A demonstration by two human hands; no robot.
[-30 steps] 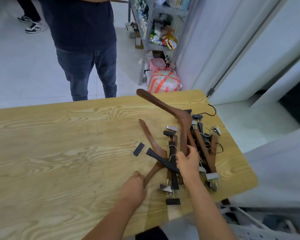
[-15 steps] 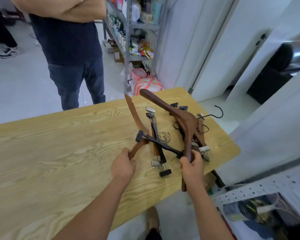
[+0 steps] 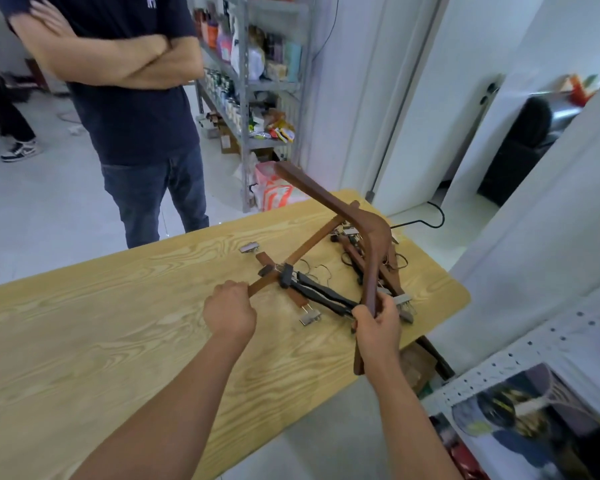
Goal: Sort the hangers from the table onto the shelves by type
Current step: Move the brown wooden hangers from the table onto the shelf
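Note:
A wide curved brown wooden hanger [image 3: 357, 220] is lifted above the right end of the wooden table [image 3: 84, 323]; my right hand [image 3: 376, 323] grips its lower arm, together with the end of a black clip hanger [image 3: 323, 295]. My left hand [image 3: 229, 311] is closed on the end of a thinner brown hanger [image 3: 309, 244] that slants up across the table. Under the lifted hanger lies a pile of brown clip hangers [image 3: 371, 268] with metal clips and wire hooks.
A person in a dark shirt and jeans [image 3: 132, 109] stands with folded arms at the table's far edge. A metal shelf unit [image 3: 253, 81] full of goods stands behind. White perforated shelving [image 3: 520, 362] is at my lower right, beside the table's right edge.
The view has tilted up and closer. Both hands have pulled their hangers apart and higher; the thinner hanger in my left hand now slants to the right, and the pile has spread.

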